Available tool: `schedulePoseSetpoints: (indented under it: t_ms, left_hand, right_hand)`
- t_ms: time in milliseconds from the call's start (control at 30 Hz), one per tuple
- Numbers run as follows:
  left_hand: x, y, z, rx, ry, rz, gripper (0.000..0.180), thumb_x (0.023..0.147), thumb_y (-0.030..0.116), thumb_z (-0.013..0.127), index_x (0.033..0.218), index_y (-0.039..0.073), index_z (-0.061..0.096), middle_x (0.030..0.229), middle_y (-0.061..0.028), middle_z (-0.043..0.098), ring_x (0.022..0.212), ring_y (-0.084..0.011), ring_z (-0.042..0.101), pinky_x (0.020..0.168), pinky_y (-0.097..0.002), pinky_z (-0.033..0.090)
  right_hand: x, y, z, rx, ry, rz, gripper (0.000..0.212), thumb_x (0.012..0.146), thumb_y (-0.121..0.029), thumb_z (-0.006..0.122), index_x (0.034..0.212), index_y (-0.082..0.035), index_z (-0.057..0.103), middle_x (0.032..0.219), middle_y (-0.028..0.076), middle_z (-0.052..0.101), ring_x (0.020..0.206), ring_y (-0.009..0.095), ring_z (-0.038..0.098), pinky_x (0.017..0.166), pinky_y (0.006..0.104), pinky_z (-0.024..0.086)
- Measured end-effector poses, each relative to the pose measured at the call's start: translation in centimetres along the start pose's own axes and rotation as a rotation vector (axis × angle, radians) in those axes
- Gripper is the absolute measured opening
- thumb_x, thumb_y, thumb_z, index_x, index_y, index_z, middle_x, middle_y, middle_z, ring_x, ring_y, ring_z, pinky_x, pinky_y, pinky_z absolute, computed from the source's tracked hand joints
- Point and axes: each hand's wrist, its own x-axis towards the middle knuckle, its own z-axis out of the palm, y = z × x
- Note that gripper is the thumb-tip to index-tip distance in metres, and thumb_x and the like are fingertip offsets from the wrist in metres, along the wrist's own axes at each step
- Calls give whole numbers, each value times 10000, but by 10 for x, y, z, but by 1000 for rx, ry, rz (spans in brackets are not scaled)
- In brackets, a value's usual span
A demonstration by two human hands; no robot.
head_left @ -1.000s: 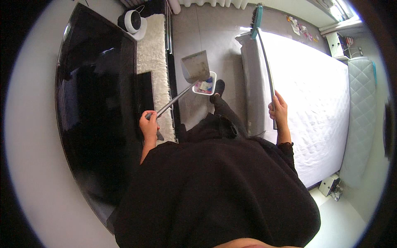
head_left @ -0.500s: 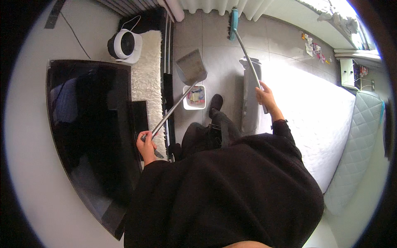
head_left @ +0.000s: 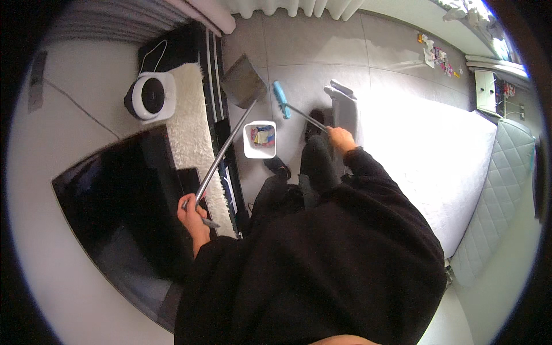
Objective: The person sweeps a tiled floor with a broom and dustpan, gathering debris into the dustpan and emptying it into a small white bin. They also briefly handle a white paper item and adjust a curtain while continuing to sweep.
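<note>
Gripping the dustpan (head_left: 244, 83), the left hand (head_left: 193, 217) has its fingers closed round the handle; the right hand (head_left: 341, 140) is curled round the broom (head_left: 282, 102). A careless swing of either could tip the bin (head_left: 260, 153) (rubbish (head_left: 263, 137) inside), just near of the dustpan. Since earlier, the broom's head has come nearer, away from the far curtain (head_left: 307, 7).

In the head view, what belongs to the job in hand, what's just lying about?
Job:
long-handled dustpan, left hand
blue-headed broom, right hand
white bin with litter, likely

Lying about:
scraps on floor, possibly job-related
black television
round white appliance
bed
</note>
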Motion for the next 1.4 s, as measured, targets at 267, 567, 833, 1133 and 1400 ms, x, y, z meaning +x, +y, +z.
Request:
schedulePoseSetpoints:
  t_ms: [267,567,833,1133,1400]
  left_hand:
    - [13,35,126,8,173,-106,107,875,148,550,942,72,514,922,-207,661,415,-50,348,387,-184,253]
    - [3,53,203,-51,299,-208,111,865,168,534,938,86,514,949,-198,663,430,-39,310,396,-177,239]
    - [13,61,238,-12,351,-208,91,852,165,535,913,102,511,957,-186,667,432,-30,293,390,-176,214]
    - [19,69,240,-23,338,-245,90,846,155,535,908,93,515,939,-175,671,427,-37,291,387,-186,219]
    - [40,34,188,-65,194,-286,63,850,150,539,880,101,514,891,-118,682,424,-29,328,382,-172,244]
  right_hand:
    - [174,147,-47,-372,-27,-80,262,932,-252,406,960,-132,638,703,92,647,646,236,652,543,397,520]
    - [188,302,-169,-88,70,62,335,944,-158,386,1244,-163,534,683,175,608,590,279,624,497,401,484]
    - [258,137,-134,-107,-191,-121,372,954,-181,377,1315,-162,466,754,166,635,682,286,648,556,405,506]
    - [281,260,-165,-48,-151,303,420,867,-120,401,1235,-275,529,925,165,647,878,337,629,744,452,498]
    - [220,245,-199,-100,-17,258,340,925,-209,389,1232,-164,528,874,256,619,784,433,606,656,516,479]
